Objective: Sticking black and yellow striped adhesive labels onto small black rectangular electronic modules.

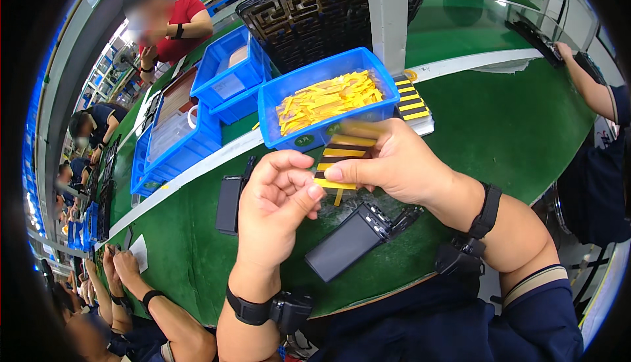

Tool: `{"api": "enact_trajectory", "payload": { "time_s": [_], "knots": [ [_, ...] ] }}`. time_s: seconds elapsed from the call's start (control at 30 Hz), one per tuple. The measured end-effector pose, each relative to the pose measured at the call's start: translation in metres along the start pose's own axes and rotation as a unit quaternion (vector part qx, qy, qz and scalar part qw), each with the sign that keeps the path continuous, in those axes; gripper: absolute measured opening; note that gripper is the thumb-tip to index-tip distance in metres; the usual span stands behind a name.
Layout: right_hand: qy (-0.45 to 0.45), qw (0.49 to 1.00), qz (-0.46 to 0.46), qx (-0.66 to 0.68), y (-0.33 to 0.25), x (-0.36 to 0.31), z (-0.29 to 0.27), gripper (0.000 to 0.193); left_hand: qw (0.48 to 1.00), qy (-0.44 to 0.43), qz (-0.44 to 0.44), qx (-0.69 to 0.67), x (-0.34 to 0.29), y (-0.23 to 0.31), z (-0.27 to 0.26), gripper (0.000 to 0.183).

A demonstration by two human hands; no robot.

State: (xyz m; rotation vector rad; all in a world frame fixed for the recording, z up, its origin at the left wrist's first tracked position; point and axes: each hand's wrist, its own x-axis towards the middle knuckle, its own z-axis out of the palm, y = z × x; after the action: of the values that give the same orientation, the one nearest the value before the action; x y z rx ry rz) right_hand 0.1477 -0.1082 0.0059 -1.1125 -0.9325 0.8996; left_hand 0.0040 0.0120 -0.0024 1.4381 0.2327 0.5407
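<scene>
In the head view, above the green desk [499, 125], the right hand [407, 168] has its fingers clenched on a yellow-and-black striped sheet [345, 153], near a blue bin [282, 140]. The left hand [269, 194] curls its fingers beside it; whether they pinch anything, I can't tell. A black rectangular device [345, 242] lies below.

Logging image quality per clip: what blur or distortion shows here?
Head view: the upper end of the striped sheet in the right hand is smeared, probably by motion; the black device below looks sharper; the grey beam at far left bows, and the corners are black.
</scene>
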Motion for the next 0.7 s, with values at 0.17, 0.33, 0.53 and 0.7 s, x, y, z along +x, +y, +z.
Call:
{"api": "enact_trajectory", "payload": {
  "time_s": [0.17,0.33,0.53,0.7],
  "knots": [
    [0.129,0.990,-0.039,-0.031,-0.004,0.001,-0.003,0.023,0.956,0.086,-0.048,0.275,0.011,-0.014,-0.036,0.015],
    [0.141,0.984,-0.106,-0.039,0.008,0.003,0.000,0.020,0.786,0.016,0.076,0.613,0.002,-0.003,-0.013,0.032],
    [0.122,0.949,-0.174,-0.233,0.007,-0.002,0.002,0.013,0.835,-0.153,0.059,0.525,-0.018,0.011,0.027,0.040],
    [0.140,0.936,-0.215,-0.240,0.008,-0.006,0.006,0.014,0.940,-0.104,-0.100,0.309,-0.015,0.014,0.019,0.031]
  ]
}}
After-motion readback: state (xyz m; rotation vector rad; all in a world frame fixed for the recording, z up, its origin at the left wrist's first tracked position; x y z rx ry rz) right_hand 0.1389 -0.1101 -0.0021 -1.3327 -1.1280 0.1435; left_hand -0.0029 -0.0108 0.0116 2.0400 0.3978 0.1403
